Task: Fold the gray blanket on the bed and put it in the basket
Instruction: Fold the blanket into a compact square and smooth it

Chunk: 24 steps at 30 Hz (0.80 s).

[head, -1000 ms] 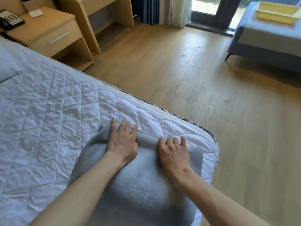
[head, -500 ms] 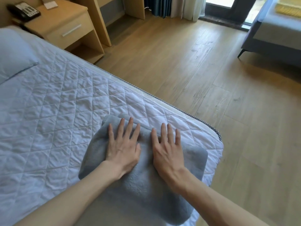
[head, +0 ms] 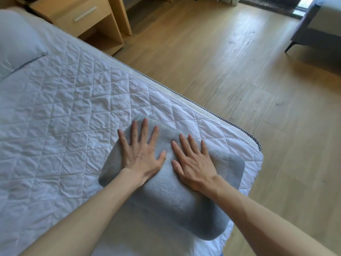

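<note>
A: While the left hand [head: 142, 156] and right hand [head: 193, 167] lie flat on the gray blanket [head: 175, 200], fingers [head: 144, 132] straight and spread, gripping nothing, why press?
B: Likely to flatten the folds so the bundle keeps shape when lifted.
A: How does it look?
B: A thick, fuzzy, rounded rectangle near the bed's [head: 64, 108] corner. No basket shows here.

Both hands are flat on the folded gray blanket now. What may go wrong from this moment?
1. The gray blanket lies near the corner of the bed; a push might slide it onto the floor.
2. The left hand and right hand only press on top, so the thick fold may spring open when they lift.
</note>
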Available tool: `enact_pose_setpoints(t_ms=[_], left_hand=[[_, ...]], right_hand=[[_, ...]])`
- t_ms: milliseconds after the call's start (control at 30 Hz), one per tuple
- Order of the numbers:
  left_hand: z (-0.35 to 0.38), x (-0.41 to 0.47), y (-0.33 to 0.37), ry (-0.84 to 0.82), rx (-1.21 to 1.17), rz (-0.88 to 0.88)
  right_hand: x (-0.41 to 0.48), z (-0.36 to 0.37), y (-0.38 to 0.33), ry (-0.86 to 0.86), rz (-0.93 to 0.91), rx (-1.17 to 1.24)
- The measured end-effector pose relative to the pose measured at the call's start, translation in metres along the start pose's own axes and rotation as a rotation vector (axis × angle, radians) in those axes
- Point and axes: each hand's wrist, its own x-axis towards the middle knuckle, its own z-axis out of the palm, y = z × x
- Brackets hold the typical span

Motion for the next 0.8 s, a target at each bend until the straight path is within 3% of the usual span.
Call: enact_pose_setpoints(t_ms=[100, 367, 800], left_hand=[[0.013, 0.003, -0.006, -0.073, -0.036, -0.105], [0.054, 0.013, 0.001, -0.180, -0.143, -0.145], [0.102, 0.027, 0.004, -0.144, -0.225, -0.162]], right_hand=[[0.004, 0.006, -0.003, -0.005, 0.030, 0.019], [0.012, 0.035, 0.004, -0.026, 0.046, 0.043], [0.041, 0.067, 0.014, -0.038, 0.060, 0.049]])
